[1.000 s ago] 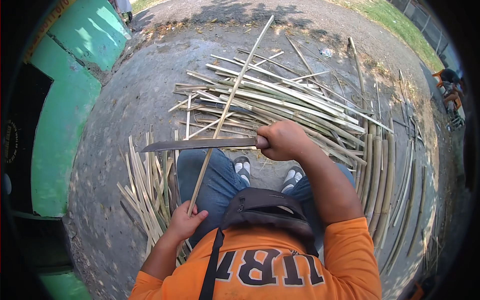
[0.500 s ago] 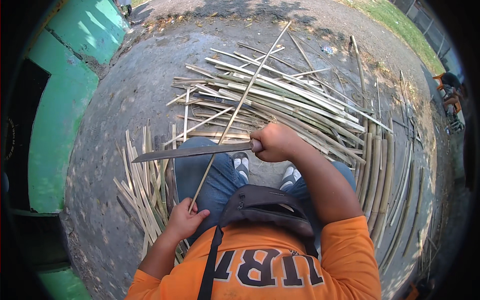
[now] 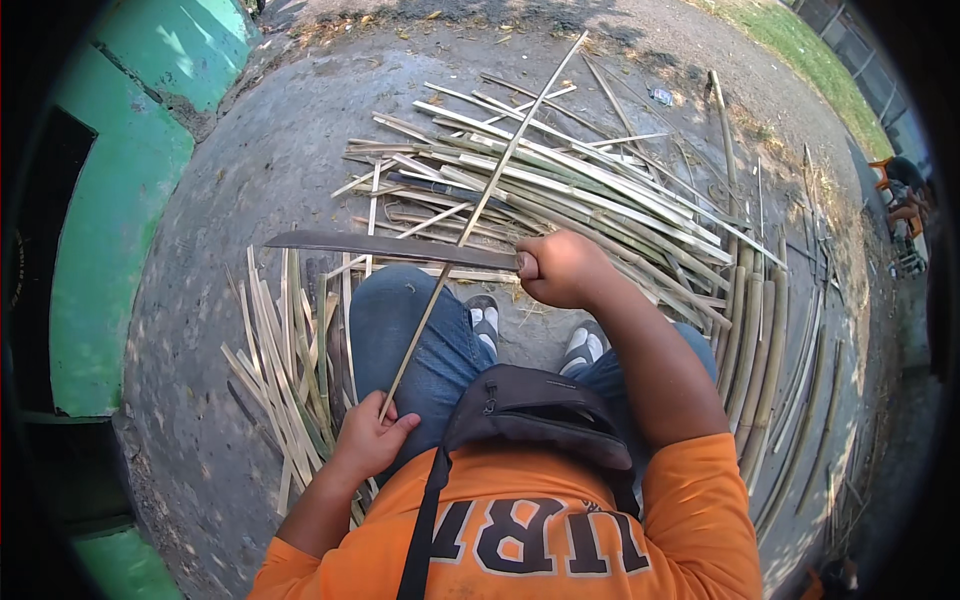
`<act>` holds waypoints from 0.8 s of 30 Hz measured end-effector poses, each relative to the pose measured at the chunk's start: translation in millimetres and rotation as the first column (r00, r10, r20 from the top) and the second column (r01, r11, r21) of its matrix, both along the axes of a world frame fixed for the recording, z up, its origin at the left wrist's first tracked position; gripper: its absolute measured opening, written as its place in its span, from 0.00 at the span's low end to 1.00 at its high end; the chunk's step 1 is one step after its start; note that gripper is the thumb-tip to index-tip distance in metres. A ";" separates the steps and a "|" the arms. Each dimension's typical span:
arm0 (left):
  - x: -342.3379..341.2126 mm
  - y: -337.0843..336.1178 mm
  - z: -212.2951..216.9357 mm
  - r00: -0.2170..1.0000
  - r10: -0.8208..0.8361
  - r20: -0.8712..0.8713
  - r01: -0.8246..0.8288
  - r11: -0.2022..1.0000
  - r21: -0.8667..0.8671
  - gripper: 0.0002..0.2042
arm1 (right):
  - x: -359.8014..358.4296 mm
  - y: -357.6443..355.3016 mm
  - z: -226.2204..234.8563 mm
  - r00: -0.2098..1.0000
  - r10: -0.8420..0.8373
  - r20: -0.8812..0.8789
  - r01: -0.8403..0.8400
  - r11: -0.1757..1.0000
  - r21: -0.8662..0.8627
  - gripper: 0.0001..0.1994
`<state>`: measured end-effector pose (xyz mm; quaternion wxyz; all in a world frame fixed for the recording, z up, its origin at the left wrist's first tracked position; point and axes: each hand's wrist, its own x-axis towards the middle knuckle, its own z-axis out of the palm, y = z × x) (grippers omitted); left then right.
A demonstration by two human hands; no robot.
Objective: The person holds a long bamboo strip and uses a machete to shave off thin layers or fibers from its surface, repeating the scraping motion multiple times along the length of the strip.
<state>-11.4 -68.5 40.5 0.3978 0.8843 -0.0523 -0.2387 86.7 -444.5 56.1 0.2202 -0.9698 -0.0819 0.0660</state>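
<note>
1. An orange shirt [image 3: 560, 540] with dark lettering fills the bottom edge, and a dark bag [image 3: 530, 415] on a strap is worn across the chest.
2. The left hand [image 3: 372, 440] is seen low and left of centre, fingers closed around the near end of a long thin bamboo strip [image 3: 480, 210].
3. Blue jeans [image 3: 415, 335] cover the knees just above the bag, and two grey shoes [image 3: 530, 330] are planted on the ground between them.
4. The strip is held slanting up and to the right, from the left hand, over the left knee and out past the far pile.
5. The right hand [image 3: 562, 268] is clenched tight on the handle of a long knife [image 3: 385, 247], whose dark blade is held level, pointing left, crossing the strip above the left knee.
6. A small heap of short split slats [image 3: 285, 350] lies on the ground to the left of the left knee.
7. A large pile of long bamboo strips [image 3: 590, 200] is spread on the grey ground [image 3: 250, 170] beyond the shoes, curving round to the right.
8. A green wall [image 3: 110, 230] runs along the left side.
9. Grass [image 3: 800, 40] is seen at the far upper right.
</note>
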 end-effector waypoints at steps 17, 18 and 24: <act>-0.5 -5.2 5.7 0.999 -0.017 0.037 0.014 0.996 0.089 0.19 | 5.7 -4.8 -13.1 0.999 0.011 0.034 -0.008 0.996 -0.088 0.11; -0.4 -5.7 6.9 0.998 -0.034 0.061 0.028 0.995 0.100 0.19 | 6.7 -4.8 -13.0 0.999 0.013 0.037 -0.010 0.996 -0.089 0.11; -1.9 -3.6 3.7 0.997 -0.031 0.068 0.024 0.994 0.105 0.19 | 4.0 -8.1 -7.3 1.000 0.002 0.016 0.000 0.991 -0.131 0.12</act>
